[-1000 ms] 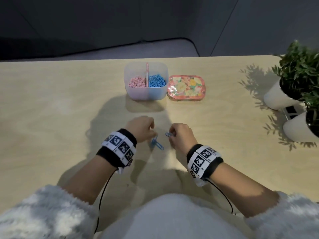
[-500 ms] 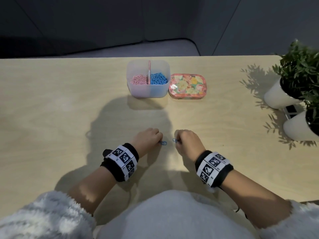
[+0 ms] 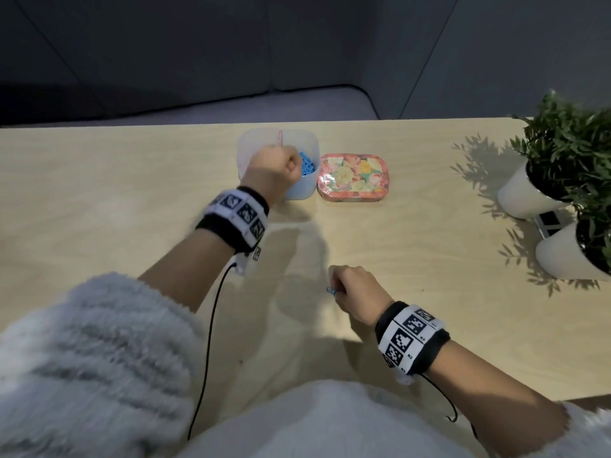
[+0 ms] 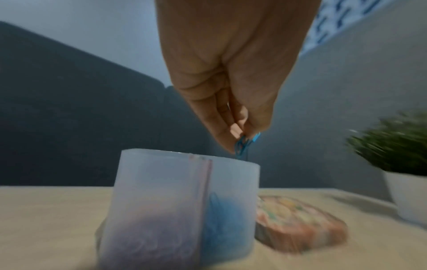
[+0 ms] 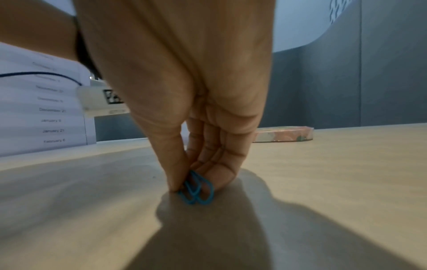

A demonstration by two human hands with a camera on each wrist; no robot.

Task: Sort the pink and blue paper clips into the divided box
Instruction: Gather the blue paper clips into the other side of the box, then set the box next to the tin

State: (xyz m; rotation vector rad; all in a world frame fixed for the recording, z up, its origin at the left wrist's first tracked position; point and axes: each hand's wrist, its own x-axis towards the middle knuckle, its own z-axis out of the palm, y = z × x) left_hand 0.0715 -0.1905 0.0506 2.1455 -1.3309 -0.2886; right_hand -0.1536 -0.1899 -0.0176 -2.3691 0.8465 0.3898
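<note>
My left hand (image 3: 277,171) hangs over the box (image 3: 307,190), which stands near the table's (image 3: 99,180) far edge, about midway along it. Thumb and fingers point down and pinch blue clips (image 4: 245,144) just above the rim. From the wrist view the clips hang over the right compartment, right of the pink divider (image 4: 208,173), where the blue pile (image 3: 307,165) already lies. The drop is therefore nearly straight down; I judge a plain release will land them in the right half. The pink pile in the left compartment shows only faintly through the wall.

My right hand (image 3: 355,287) is low near the table's near edge, well apart from the box. Its thumb and fingers, curled downward, pinch more blue clips (image 5: 196,189) right at the tabletop. I count two or three loops, but cannot tell exactly. Their long axis stands roughly upright between the fingertips. From here the box lies forward and slightly left, so the left hand is far nearer to it.

A floral lid (image 3: 352,178) lies flat just right of the box, almost touching. Two potted plants (image 3: 568,160) stand at the right edge.
</note>
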